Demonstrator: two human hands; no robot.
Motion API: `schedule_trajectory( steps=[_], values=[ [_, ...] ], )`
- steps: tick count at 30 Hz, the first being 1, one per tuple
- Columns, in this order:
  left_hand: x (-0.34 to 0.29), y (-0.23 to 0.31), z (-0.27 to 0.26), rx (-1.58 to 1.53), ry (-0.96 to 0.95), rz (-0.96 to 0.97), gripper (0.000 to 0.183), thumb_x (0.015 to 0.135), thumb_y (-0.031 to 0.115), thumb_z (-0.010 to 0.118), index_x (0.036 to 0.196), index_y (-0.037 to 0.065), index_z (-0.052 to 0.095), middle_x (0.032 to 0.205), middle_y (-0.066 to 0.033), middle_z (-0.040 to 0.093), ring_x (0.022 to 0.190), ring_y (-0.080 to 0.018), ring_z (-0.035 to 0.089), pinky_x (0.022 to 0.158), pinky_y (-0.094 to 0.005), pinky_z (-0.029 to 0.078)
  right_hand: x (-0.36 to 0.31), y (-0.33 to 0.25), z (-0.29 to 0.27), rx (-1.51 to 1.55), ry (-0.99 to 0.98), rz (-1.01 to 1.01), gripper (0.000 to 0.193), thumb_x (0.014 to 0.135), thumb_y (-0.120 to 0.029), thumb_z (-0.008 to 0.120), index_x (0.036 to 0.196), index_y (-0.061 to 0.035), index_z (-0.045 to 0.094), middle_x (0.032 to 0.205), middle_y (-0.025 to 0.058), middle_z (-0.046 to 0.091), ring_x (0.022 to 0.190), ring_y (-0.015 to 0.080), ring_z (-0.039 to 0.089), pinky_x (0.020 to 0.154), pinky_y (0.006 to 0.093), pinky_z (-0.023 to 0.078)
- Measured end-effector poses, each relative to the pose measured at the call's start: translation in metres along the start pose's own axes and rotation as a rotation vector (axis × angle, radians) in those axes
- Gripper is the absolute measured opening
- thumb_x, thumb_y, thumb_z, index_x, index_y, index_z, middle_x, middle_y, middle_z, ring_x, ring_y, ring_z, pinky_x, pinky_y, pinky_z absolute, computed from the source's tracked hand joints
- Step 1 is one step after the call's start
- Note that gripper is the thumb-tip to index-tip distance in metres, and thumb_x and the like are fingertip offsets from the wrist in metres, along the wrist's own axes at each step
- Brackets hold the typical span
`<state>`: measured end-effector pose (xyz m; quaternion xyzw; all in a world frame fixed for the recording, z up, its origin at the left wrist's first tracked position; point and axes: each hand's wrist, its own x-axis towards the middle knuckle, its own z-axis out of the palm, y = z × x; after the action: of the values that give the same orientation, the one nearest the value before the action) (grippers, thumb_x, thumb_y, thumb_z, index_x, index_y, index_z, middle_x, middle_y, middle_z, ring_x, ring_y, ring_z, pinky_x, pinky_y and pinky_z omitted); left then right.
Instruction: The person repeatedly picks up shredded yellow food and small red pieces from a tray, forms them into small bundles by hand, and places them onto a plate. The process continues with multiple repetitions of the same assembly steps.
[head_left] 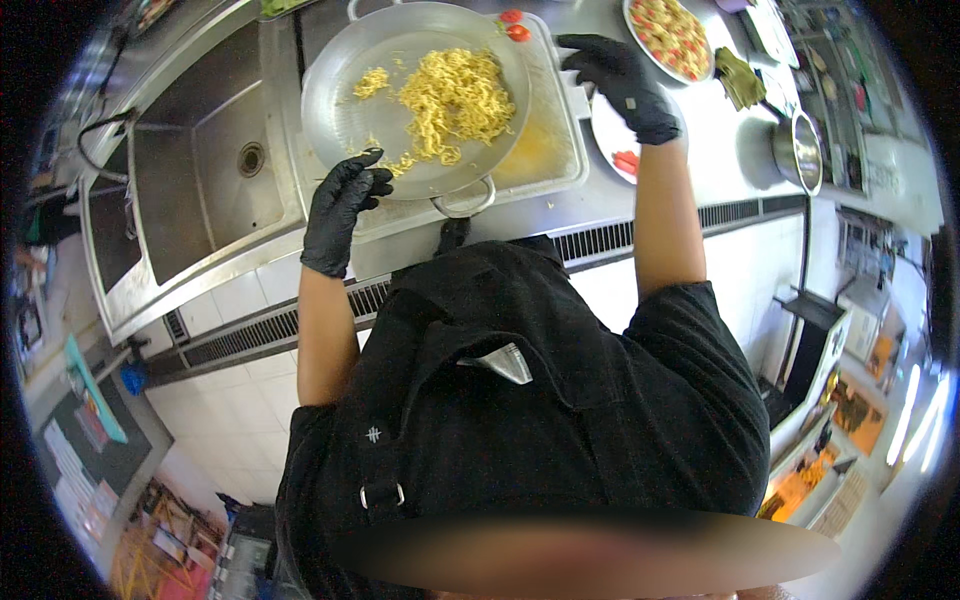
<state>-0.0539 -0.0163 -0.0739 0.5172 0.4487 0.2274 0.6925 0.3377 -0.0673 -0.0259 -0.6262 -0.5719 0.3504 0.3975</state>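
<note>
Noodle pan, upper ctr, L hand at its near rim, R hand off to the right.
Nearest: pan's loop handle [465, 210] points down-right; round pan [335, 115] has no long side, but handle-to-handle axis runs upper L to lower R. L hand [345, 205], black-gloved, fingers bent at lower-L rim; can't tell if they grip anything. Noodles [450, 105] heap right of pan's mid, small clump upper L. Pan sits on tray [568, 160], overhanging its L edge. Sink [215, 190] borders L. R hand [615, 85], gloved, well apart from L, fingers loosely extended toward frame left, over white plate [608, 130]. Room to move: counter [735, 150] btwn plate & steel pot [800, 155].
</note>
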Motion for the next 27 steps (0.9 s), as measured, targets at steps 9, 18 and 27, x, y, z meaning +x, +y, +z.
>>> schedule_trajectory(
  steps=[9,18,27],
  values=[
    [0.014,0.009,0.003,0.035,-0.104,0.034,0.031,0.094,0.022,0.054,0.123,0.010,0.059,0.103,-0.0055,0.067,0.092,-0.0142,0.063,0.080,-0.0268,0.045,-0.176,0.213,-0.073,-0.633,0.123,0.409,0.041,0.075,-0.007,0.067,0.116,-0.0069,0.062,0.107,0.0179,0.066,0.097,0.0294,0.064,0.086,0.0350,0.050],
    [0.021,0.008,0.044,0.053,-0.079,0.029,0.032,0.093,0.025,0.057,0.121,0.011,0.060,0.102,-0.0055,0.067,0.089,-0.0130,0.062,0.078,-0.0271,0.046,-0.188,0.213,-0.066,-0.665,0.284,0.492,0.065,0.067,-0.007,0.076,0.127,-0.0085,0.052,0.084,0.0184,0.064,0.081,0.0338,0.064,0.073,0.0410,0.052],
    [0.015,-0.006,0.098,-0.091,-0.088,0.058,0.027,0.090,0.011,0.059,0.116,0.003,0.059,0.094,-0.0057,0.066,0.088,-0.0136,0.062,0.080,-0.0279,0.049,-0.165,0.156,-0.106,-0.771,0.163,0.505,0.057,0.067,-0.016,0.078,0.117,0.0016,0.057,0.072,0.0143,0.065,0.066,0.0245,0.064,0.065,0.0341,0.051]
  ],
)
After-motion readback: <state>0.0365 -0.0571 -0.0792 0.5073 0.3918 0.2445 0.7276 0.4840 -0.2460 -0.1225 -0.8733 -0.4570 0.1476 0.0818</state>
